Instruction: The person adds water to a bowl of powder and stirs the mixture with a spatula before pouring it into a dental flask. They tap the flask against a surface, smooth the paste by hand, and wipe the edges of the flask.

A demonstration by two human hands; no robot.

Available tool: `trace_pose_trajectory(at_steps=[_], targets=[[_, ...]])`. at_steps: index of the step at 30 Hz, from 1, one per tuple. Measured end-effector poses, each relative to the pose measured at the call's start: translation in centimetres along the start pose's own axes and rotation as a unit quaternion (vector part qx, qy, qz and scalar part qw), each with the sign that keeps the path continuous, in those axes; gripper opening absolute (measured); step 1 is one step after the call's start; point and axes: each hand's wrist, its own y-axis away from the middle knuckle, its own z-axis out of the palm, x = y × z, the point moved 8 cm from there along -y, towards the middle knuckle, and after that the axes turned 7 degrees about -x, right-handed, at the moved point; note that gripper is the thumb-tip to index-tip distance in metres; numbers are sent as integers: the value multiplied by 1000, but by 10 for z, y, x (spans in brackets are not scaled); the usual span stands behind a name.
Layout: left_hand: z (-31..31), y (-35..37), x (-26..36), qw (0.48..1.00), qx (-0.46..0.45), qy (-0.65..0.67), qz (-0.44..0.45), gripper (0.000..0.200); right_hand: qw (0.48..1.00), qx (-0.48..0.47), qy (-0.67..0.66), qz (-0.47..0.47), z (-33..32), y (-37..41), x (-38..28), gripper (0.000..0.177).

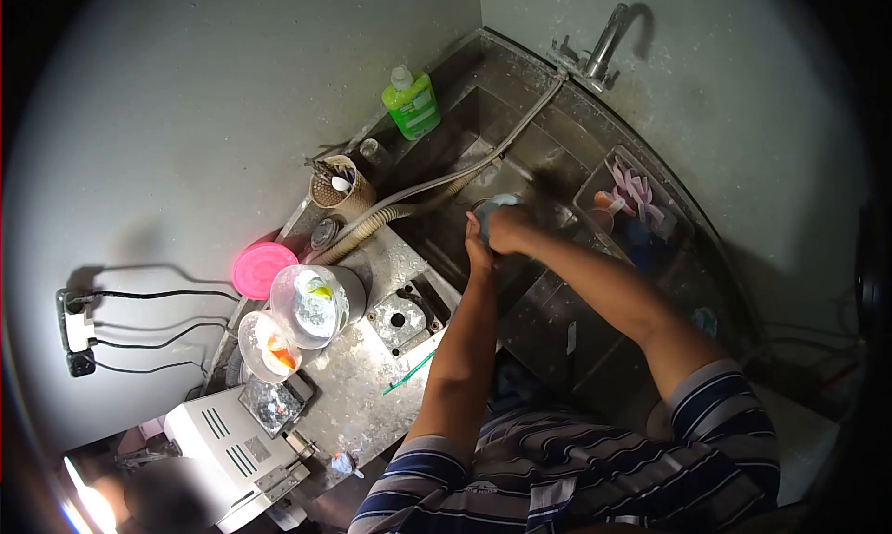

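Observation:
Both hands are together over the metal sink [483,148]. My left hand [478,244] is wrapped against the near side of a pale blue-grey item [502,201], whose shape is mostly hidden by the fingers. My right hand [509,229] is closed on the same item from the right. A grey hose [483,165] runs from the faucet [606,46] down past the hands, and a ribbed beige hose [372,227] lies beside it to the left.
A green soap bottle [412,108] stands on the sink's back left edge. Left are a brush holder [340,185], a pink lid [264,270], white-powder tubs [318,306] and a white machine [223,450]. A tray of pink pieces [635,192] sits right.

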Motion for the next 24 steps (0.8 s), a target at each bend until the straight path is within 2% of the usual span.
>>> trace_pose_trajectory(at_steps=[1, 3, 4, 6, 7, 10, 11, 12, 13, 15, 16, 17, 18, 20, 21, 23, 24], targets=[[2, 8, 3, 1000, -1, -1, 0, 70, 997, -8, -55, 51, -15, -4, 16, 31], [11, 10, 11, 998, -18, -3, -57, 69, 999, 24, -6, 20, -11, 0, 19, 30], [-1, 0, 13, 999, -7, -25, -19, 71, 999, 25, -8, 18, -5, 2, 15, 30], [-17, -4, 7, 999, -11, -43, -25, 71, 993, 31, 72, -83, -1, 13, -9, 28], [-24, -3, 1, 997, -14, -62, -38, 71, 996, 69, -14, -55, -22, 11, 5, 27], [-13, -1, 22, 998, -22, -44, -30, 63, 995, 79, 39, -56, -6, -4, 19, 24], [-4, 4, 32, 999, -18, -35, -21, 59, 976, 81, 122, -159, 3, 6, -2, 22], [2, 10, 35, 995, -21, -96, -30, 59, 941, 79, 204, -259, 17, 16, -17, 20], [6, 16, 39, 995, -21, -94, -34, 59, 942, 75, 203, -256, 18, 12, -10, 20], [14, 28, 32, 980, -38, -113, -162, 60, 884, 280, 138, -349, -9, 5, 4, 15], [6, 21, 33, 982, -54, -124, -135, 60, 891, 330, 127, -284, -9, -9, 24, 14], [15, 24, 40, 982, -54, -124, -133, 60, 890, 331, 128, -286, -5, 0, 28, 14], [28, 32, 56, 987, -28, -113, -108, 61, 939, 272, 92, -190, 7, 4, 40, 15], [39, 37, 68, 993, 4, -97, -64, 60, 992, 128, 8, -15, 37, 7, 50, 25], [30, 34, 51, 994, 7, -95, -63, 60, 996, 77, -46, 29, 31, 24, 37, 31], [9, 19, 24, 994, 2, -96, 45, 62, 988, 12, -140, 65, 14, 34, 22, 33], [15, 28, 14, 999, 12, -42, 18, 65, 983, 5, -170, 65, 5, 30, 26, 34]])
